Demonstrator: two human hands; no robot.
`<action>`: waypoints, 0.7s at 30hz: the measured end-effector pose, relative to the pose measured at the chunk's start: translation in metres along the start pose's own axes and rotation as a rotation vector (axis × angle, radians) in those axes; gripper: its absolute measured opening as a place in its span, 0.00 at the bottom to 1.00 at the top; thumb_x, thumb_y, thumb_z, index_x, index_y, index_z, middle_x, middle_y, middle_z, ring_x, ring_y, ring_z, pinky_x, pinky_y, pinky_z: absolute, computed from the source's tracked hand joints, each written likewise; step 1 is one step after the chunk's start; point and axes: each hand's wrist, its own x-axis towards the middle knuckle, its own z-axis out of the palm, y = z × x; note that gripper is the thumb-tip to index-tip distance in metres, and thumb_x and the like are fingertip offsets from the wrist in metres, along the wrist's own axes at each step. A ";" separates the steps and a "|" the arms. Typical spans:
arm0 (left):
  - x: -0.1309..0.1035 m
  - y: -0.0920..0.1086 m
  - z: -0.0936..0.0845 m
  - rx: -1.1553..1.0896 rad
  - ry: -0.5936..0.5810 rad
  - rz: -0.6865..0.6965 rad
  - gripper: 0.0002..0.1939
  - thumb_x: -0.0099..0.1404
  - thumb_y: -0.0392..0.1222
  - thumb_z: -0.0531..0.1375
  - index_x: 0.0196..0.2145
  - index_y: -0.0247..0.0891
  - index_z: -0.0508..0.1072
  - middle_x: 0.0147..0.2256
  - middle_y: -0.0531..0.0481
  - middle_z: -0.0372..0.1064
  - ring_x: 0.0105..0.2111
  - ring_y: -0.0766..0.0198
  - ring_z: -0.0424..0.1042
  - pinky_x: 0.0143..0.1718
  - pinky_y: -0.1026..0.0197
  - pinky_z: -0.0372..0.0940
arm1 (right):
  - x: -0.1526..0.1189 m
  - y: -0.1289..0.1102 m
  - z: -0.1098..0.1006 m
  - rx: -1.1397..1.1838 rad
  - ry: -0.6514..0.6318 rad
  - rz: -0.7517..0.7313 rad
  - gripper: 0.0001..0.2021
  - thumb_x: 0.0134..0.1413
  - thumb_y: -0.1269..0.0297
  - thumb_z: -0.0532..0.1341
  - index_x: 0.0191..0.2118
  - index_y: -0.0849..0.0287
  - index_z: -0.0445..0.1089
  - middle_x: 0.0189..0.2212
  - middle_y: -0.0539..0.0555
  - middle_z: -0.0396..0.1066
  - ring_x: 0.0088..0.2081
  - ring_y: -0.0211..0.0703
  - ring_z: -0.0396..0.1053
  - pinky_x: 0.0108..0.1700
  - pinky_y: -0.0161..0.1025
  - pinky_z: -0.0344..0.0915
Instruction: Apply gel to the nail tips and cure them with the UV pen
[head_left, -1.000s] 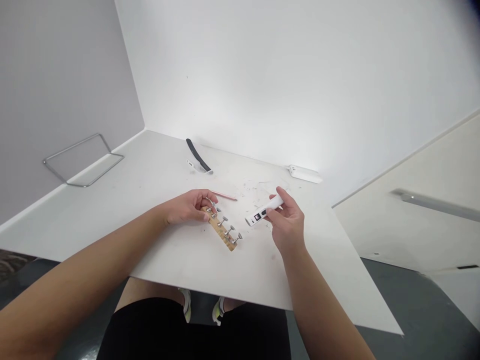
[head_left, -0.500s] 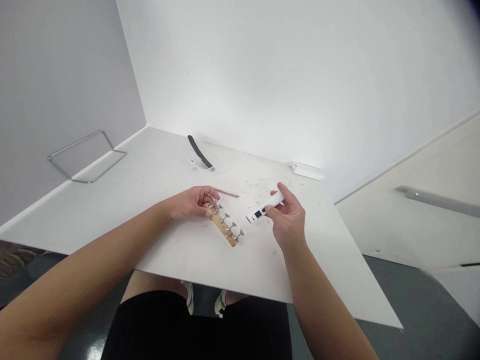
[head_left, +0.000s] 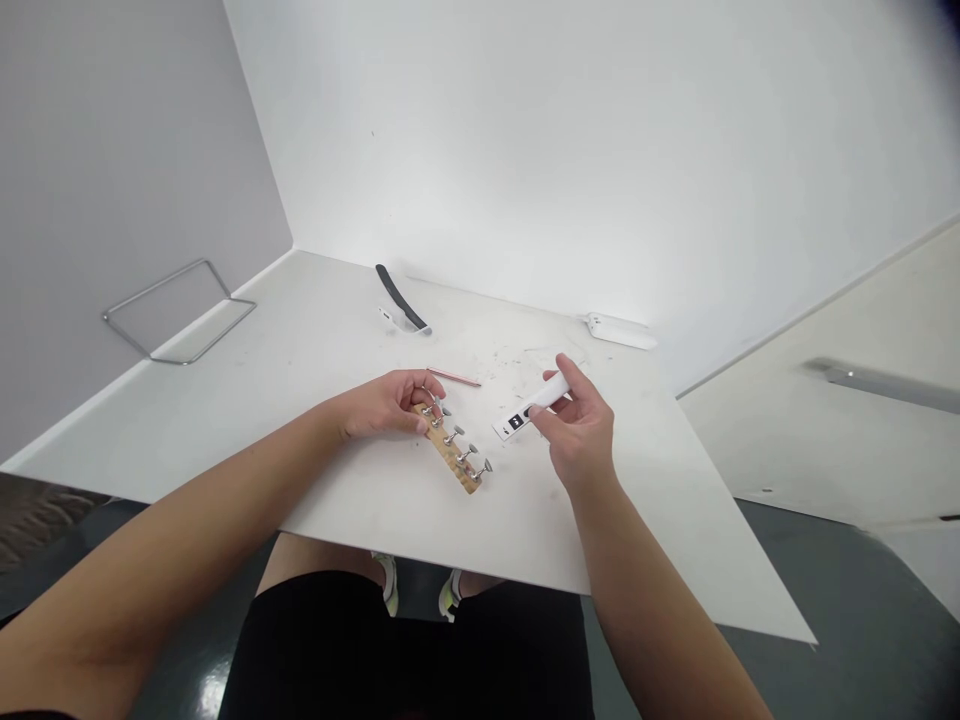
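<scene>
My left hand (head_left: pixel 396 403) grips the upper left end of a wooden strip (head_left: pixel 455 462), which carries several small metal stands with round tops. The strip slants down to the right over the white table. In my right hand (head_left: pixel 581 425) is a slim white device (head_left: pixel 528 407) with a small dark display and a dark button. My thumb rests at the button, and the device's lower left end points toward the strip without touching it. Just behind the strip lies a thin pink stick (head_left: pixel 454 377).
Toward the back of the white table (head_left: pixel 315 330) lie a curved black file (head_left: pixel 400 298) and a white cable (head_left: pixel 394 320). A white power strip (head_left: pixel 619 331) is by the back wall. A bent metal frame (head_left: pixel 180 312) stands at the left wall. Dark specks dot the tabletop.
The view has shifted slightly. My left hand still holds the strip, and my right hand keeps the white device at nearly the same angle. Its display looks a little different.
</scene>
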 end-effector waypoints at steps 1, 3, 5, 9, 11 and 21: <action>0.000 0.000 0.000 0.001 0.002 -0.012 0.20 0.51 0.35 0.64 0.42 0.36 0.64 0.35 0.48 0.70 0.33 0.66 0.70 0.35 0.60 0.65 | 0.000 -0.001 0.000 -0.002 -0.005 -0.002 0.30 0.37 0.69 0.65 0.52 0.51 0.64 0.45 0.56 0.65 0.38 0.44 0.66 0.35 0.43 0.68; 0.000 0.000 0.001 0.002 0.010 -0.027 0.21 0.50 0.35 0.65 0.42 0.35 0.64 0.34 0.48 0.70 0.33 0.66 0.70 0.35 0.60 0.64 | -0.001 -0.001 0.001 -0.006 -0.018 -0.009 0.30 0.38 0.69 0.65 0.53 0.51 0.64 0.45 0.56 0.65 0.38 0.44 0.66 0.36 0.43 0.68; 0.000 0.001 0.002 0.003 0.015 -0.032 0.20 0.50 0.34 0.65 0.41 0.35 0.64 0.34 0.48 0.70 0.33 0.66 0.71 0.35 0.60 0.64 | -0.001 -0.001 0.001 -0.016 -0.032 -0.021 0.30 0.38 0.70 0.65 0.53 0.52 0.64 0.45 0.56 0.64 0.38 0.43 0.66 0.36 0.43 0.68; 0.001 0.002 0.004 -0.005 -0.001 -0.027 0.21 0.50 0.34 0.64 0.41 0.35 0.64 0.34 0.48 0.70 0.33 0.65 0.71 0.34 0.60 0.65 | 0.001 0.004 -0.001 -0.068 -0.052 -0.050 0.31 0.39 0.68 0.64 0.54 0.51 0.63 0.46 0.56 0.63 0.38 0.43 0.66 0.35 0.43 0.69; 0.002 0.002 0.003 -0.010 -0.008 -0.020 0.21 0.50 0.34 0.64 0.41 0.35 0.64 0.34 0.47 0.71 0.34 0.64 0.71 0.36 0.59 0.65 | 0.002 0.006 -0.002 -0.090 -0.054 -0.069 0.31 0.39 0.68 0.64 0.54 0.51 0.62 0.46 0.56 0.63 0.38 0.43 0.66 0.35 0.43 0.70; 0.001 0.000 0.002 -0.013 -0.018 -0.013 0.21 0.50 0.34 0.64 0.42 0.34 0.64 0.35 0.46 0.71 0.34 0.64 0.72 0.36 0.58 0.65 | 0.001 0.006 -0.003 -0.096 -0.079 -0.065 0.31 0.40 0.68 0.64 0.54 0.50 0.61 0.46 0.56 0.63 0.37 0.43 0.67 0.34 0.43 0.70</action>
